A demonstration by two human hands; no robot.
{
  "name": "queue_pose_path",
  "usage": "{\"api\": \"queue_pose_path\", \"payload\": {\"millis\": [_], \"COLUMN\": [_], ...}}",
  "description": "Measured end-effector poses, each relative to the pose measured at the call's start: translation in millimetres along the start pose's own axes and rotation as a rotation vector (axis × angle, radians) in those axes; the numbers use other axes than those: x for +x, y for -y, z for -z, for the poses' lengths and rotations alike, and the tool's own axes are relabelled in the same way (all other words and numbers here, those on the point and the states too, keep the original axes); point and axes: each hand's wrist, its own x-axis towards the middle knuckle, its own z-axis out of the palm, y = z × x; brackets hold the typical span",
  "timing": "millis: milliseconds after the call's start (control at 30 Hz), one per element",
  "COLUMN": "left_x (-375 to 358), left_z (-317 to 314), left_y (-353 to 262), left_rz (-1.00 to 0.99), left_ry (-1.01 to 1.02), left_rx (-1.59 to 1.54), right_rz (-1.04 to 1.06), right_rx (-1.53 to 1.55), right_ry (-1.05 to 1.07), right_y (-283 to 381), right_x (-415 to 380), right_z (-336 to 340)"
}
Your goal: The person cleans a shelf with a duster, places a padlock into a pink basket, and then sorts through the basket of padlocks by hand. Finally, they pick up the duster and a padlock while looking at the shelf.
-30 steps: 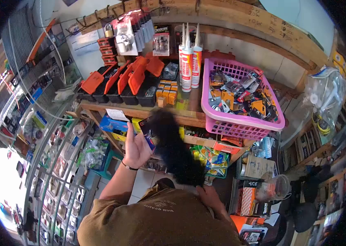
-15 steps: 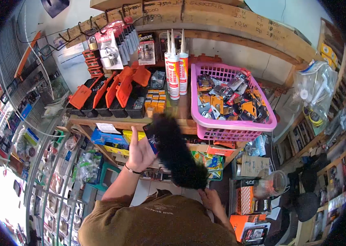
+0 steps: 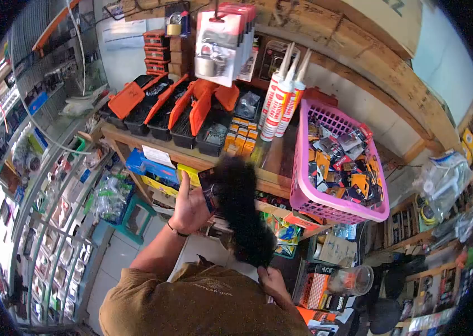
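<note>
My left hand has its palm up and thumb raised, with a small dark packaged card held at its fingers. Against that card lies a fluffy black duster, which slants from the shelf front down toward my body. The duster's lower end is gripped by my right hand, closed around the handle, most of which is hidden. Just beyond the duster's tip are small orange-yellow boxes and white-and-red sealant tubes. A pink basket full of small carded packages stands to the right.
Black bins with orange lids line the shelf at left. Padlock packs hang above. A green stool and glass display racks are at lower left. A clear plastic jar stands at lower right.
The view has turned and shifted, so the shelf goods appear tilted and the basket sits further right. My hands keep hold of the card and the duster, which still touches the card.
</note>
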Motion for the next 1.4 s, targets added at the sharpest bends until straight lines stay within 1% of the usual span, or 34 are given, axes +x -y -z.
{"api": "queue_pose_path", "payload": {"millis": [33, 67, 100, 133, 167, 200, 233, 300, 367, 400, 433, 467, 500, 533, 567, 633, 667, 733, 767, 833, 867, 967, 1000, 1033, 1100, 1133, 1167, 1200, 1233, 1267, 1300, 1333, 1367, 1400], "left_x": [1, 0, 0, 1, -1, -6, -9, -11, -12, -3, -7, -12, -17, -19, -18, -18, -19, -23, -26, -25, -23, -24, -31, -36, -35, -33, -33, -36, -41, -46, -48, -49, -50, -51], "left_z": [7, 12, 12, 10, 8, -4, -11, -3, -6, 5, 11, 15, 9, 20, 22, 24, 26, 31, 35, 57, 66, 74, 63, 57, 73, 82, 89, 86, 76, 67, 63, 76, 75, 70], "left_y": [-1, 1, 1, -1, -7, -10, -11, -10, -11, -18, -17, -16, -20, -21, -21, -22, -23, -29, -30, -23, -21, -24, -33, -39, -37, -35, -35, -42, -50, -57, -59, -59, -59, -62], "left_rz": [-0.013, -0.013, -0.019, -0.029, -0.027, -0.030, -0.032, -0.060, -0.194, -0.058, -0.063, -0.062, -0.059, -0.044, -0.047, -0.158, -0.154, -0.109, -0.089, -0.098, -0.095, -0.082, -0.072, -0.067, -0.085, -0.079, -0.069, -0.070, -0.107, -0.144, -0.182, -0.178, -0.183, -0.244], "left_ry": [0.085, 0.073, 0.175, 0.281, 0.318, 0.163, 0.007, 0.020, -0.055, 0.382, 0.381, 0.192, 0.004, 0.053, 0.054, 0.024, 0.023, 0.010, 0.004, 0.041, 0.068, 0.126, 0.040, -0.048, -0.056, 0.031, 0.119, 0.121, 0.083, 0.045, 0.007, 0.102, 0.104, 0.033], "left_rx": [0.062, 0.048, -0.053, -0.154, -0.057, -0.092, -0.128, -0.091, -0.164, -0.141, -0.149, -0.177, -0.206, -0.183, -0.191, -0.201, -0.210, -0.229, -0.242, -0.271, -0.246, -0.204, -0.262, -0.318, -0.223, -0.242, -0.261, -0.254, -0.254, -0.258, -0.266, -0.293, -0.296, -0.236], "right_rz": [-0.010, 0.116, 0.243, 0.237, 0.126, 0.016, 0.010, -0.022, -0.002, 0.025, 0.051, 0.048, -0.024, -0.095, -0.097, 0.066, 0.057, 0.027, 0.017, -0.009, 0.022, 0.090, -0.003, -0.007, 0.037, 0.262, 0.270, 0.258, 0.242, 0.102, 0.100, 0.107, 0.118, 0.284], "right_rx": [-0.011, -0.086, -0.157, -0.165, -0.106, -0.049, -0.062, -0.020, -0.118, -0.120, -0.121, -0.129, -0.109, -0.091, -0.099, -0.311, -0.315, -0.017, -0.024, -0.144, -0.291, -0.287, -0.196, -0.200, -0.271, -0.307, -0.301, -0.273, -0.246, -0.142, -0.147, -0.197, -0.246, -0.318], "right_ry": [0.012, 0.059, 0.104, 0.112, 0.102, 0.091, 0.098, 0.078, 0.092, 0.123, 0.154, 0.156, 0.098, 0.039, 0.039, 0.153, 0.153, 0.072, 0.073, 0.161, 0.233, 0.155, 0.080, 0.081, 0.064, 0.105, 0.104, 0.071, 0.036, 0.007, 0.005, 0.013, 0.022, 0.066], "right_y": [-3, -6, -3, 2, 10, 20, 31, 48, 45, 46, 47, 48, 49, 51, 53, 61, 68, 77, 70, 60, 58, 73, 72, 75, 86, 77, 74, 77, 81, 90, 91, 90, 90, 86], "right_x": [2, 4, 5, 4, 1, 0, -1, -2, -1, -1, -1, 1, 3, 4, 4, 3, 3, 2, 4, 9, 10, 8, 9, 8, 7, 11, 13, 14, 12, 13, 13, 14, 16, 18], "right_z": [0, 1, 3, 5, 7, 9, 11, 12, 10, 11, 11, 8, 3, 2, 2, 1, 0, -3, -7, -13, -12, -14, -20, -22, -28, -31, -33, -35, -37, -38, -41, -42, -43, -42]}}
